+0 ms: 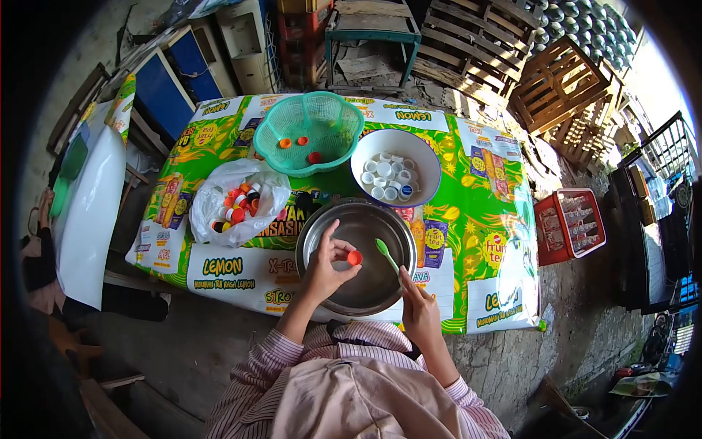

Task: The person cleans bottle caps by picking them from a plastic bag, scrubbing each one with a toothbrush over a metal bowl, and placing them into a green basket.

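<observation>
My left hand (pixel 330 265) is over the left side of a steel basin (pixel 401 219), pinching an orange-red bottle cap (pixel 355 258) between thumb and fingers. At the basin's right rim, my right hand (pixel 420 307) grips the thin handle of a green plastic spoon (pixel 383 247), its rounded end pointing up and left over the basin. Behind the basin sits a white bowl (pixel 433 157) of white caps (pixel 387 175). A white plastic bag (pixel 207 192) to the left holds red, black, white and yellow caps (pixel 238 208). Several orange-red caps (pixel 303 141) lie in a green plastic basket (pixel 272 123).
A green printed cloth (pixel 482 241) covers the table. On the floor to the right stands a red crate (pixel 601 223) of packed items. Wooden pallets (pixel 475 44) and a small bench (pixel 371 22) are behind the table. Another person's hand (pixel 45 208) shows at far left.
</observation>
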### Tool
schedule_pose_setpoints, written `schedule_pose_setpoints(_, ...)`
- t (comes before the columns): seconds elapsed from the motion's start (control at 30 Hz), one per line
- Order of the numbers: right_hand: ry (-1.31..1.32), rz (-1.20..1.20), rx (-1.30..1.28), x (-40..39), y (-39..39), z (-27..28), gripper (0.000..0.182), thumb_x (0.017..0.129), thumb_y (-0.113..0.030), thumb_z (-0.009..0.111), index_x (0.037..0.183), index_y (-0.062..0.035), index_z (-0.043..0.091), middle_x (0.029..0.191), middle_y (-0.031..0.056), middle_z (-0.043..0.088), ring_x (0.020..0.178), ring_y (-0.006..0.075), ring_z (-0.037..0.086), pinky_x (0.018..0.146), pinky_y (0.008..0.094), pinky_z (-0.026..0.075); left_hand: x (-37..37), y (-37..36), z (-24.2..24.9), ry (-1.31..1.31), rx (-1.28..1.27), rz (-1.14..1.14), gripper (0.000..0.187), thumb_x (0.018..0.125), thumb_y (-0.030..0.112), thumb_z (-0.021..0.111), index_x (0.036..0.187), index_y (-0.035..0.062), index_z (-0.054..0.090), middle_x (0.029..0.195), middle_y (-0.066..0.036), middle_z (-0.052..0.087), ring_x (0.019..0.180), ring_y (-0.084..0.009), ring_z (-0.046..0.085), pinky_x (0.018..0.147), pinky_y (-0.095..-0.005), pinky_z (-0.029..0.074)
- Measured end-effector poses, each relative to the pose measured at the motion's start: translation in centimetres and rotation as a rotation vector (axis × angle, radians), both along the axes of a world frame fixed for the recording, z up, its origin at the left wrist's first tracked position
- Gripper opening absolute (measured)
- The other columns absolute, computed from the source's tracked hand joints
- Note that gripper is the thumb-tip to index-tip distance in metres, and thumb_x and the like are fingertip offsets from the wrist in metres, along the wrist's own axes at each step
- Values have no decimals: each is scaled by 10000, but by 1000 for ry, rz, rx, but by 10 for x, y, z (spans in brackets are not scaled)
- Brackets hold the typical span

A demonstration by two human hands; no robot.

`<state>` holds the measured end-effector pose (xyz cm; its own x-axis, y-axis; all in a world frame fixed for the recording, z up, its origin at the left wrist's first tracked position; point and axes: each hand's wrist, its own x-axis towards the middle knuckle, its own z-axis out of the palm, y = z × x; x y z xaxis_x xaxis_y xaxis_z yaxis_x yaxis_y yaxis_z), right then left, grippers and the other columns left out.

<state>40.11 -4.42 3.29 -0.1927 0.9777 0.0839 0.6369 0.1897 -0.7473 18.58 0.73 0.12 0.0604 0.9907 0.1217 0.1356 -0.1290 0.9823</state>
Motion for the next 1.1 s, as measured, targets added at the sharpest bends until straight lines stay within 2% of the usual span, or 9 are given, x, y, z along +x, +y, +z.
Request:
schedule_pose_setpoints(0.23,73,15,29,0,4,4,492,848,21,480,1319,-116,438,901,247,619,779,400,615,645,411,476,-15,16,31,116,61,-67,709,697,13,707,1290,50,320,944,-85,579,857,-168,612,756,-294,495)
schedule_pose_setpoints(0.3,140,20,75,-2,4,3,500,842,30,485,1319,-112,437,889,238,619,749,395,610,644,397,478,-19,21,35,403,109,-135,671,705,40,705,1268,48,340,925,-69,590,824,-176,613,718,-300,495)
schedule_pose_setpoints(0.37,152,44,75,-4,2,2,520,841,14,499,1330,-148,428,807,199,589,668,360,588,601,405,465,-17,23,35,417,183,-110,666,691,33,728,1254,40,371,901,-51,614,801,-143,614,695,-257,477)
schedule_pose_setpoints(0.5,65,153,101,-11,0,2,549,835,-12,523,1337,-210,423,695,132,541,549,303,554,515,407,444,-9,19,39,340,157,-143,695,699,32,726,1279,47,343,890,-66,611,780,-163,609,698,-261,483)
schedule_pose_setpoints(0.63,-16,46,167,-9,9,-5,564,831,-40,537,1343,-241,415,673,94,527,517,284,543,474,407,428,-7,17,36,417,127,-165,785,691,28,729,1329,55,272,855,-78,601,766,-180,607,704,-280,494)
schedule_pose_setpoints(0.67,-52,89,70,-7,7,4,567,816,13,511,1337,-194,426,708,139,557,571,308,561,518,407,432,-7,16,37,420,124,-164,785,691,28,729,1329,55,272,855,-78,601,766,-180,607,704,-280,494)
schedule_pose_setpoints(0.83,-96,134,107,-4,4,-2,562,812,-2,532,1327,-208,443,674,119,535,539,288,554,498,410,436,-7,20,41,568,88,-161,873,672,62,728,1357,31,188,810,-117,612,695,-254,633,662,-335,526)
schedule_pose_setpoints(0.93,-165,187,161,-7,1,-6,596,812,-56,545,1352,-261,397,653,80,504,487,268,527,458,402,447,-6,22,35,525,114,-151,913,663,69,729,1371,18,155,793,-120,611,692,-256,634,653,-342,525)
schedule_pose_setpoints(1.1,-161,83,65,-7,6,0,565,827,-20,531,1337,-240,424,667,113,526,526,297,547,477,422,433,-2,20,43,558,48,-146,948,661,65,730,1388,14,124,766,-115,603,702,-249,626,670,-338,510)
